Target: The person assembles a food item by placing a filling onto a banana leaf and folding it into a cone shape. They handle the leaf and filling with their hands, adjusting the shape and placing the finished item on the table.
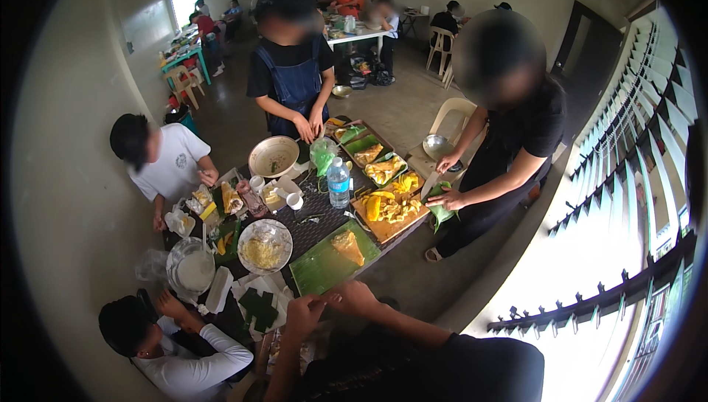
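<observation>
My left hand (304, 315) and my right hand (355, 298) meet at the table's near edge, fingers drawn together. What they hold, if anything, is too small to make out. Just beyond them lies a flat piece of green banana leaf (316, 260). A folded, golden-brown wedge of food (348, 247) rests on its right part. To the left of my hands, cut dark green leaf pieces (258, 309) lie on white paper. A bowl of pale yellow, crumbly food (265, 247) stands beyond those pieces.
A water bottle (338, 184) stands mid-table, beside a wooden board with yellow fruit pieces (387, 214). A person at the right holds a knife (428, 183) over a leaf. Left are a bowl of white mixture (193, 269) and paper cups (294, 201). Other people surround the table.
</observation>
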Demonstrator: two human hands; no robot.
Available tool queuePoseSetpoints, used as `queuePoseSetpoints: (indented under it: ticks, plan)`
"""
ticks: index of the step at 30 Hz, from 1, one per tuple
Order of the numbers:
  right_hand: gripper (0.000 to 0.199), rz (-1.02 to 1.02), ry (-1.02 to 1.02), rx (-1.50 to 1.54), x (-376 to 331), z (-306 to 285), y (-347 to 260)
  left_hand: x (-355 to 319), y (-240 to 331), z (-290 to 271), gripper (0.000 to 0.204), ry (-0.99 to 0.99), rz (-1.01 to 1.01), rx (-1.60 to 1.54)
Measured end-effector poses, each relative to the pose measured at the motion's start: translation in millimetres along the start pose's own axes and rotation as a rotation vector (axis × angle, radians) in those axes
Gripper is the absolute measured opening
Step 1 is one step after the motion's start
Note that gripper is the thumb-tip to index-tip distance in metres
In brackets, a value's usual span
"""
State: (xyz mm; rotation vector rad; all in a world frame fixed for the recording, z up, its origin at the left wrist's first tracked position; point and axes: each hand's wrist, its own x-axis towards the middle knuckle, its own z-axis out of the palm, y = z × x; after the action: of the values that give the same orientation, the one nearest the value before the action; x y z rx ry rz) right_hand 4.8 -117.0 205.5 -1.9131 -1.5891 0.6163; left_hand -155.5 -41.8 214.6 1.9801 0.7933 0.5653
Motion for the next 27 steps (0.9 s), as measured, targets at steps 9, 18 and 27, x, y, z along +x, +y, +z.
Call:
queuePoseSetpoints:
  ticks: [9, 18, 27]
  plan:
    - [0.023, 0.182, 0.015, -0.040, -32.8, 11.9, -17.5, -10.1, -28.6, 2.8, 0.014, -0.133, 0.109, 0.046]
    - [0.018, 0.082, 0.002, -0.113, -33.9, 9.8, -24.1, -20.2, -28.6, 0.5, 0.015, -0.083, 0.156, 0.075]
    - [0.020, 0.053, -0.003, -0.110, -33.8, 16.8, -29.7, -34.1, -33.3, -0.1, 0.014, -0.013, 0.116, 0.034]
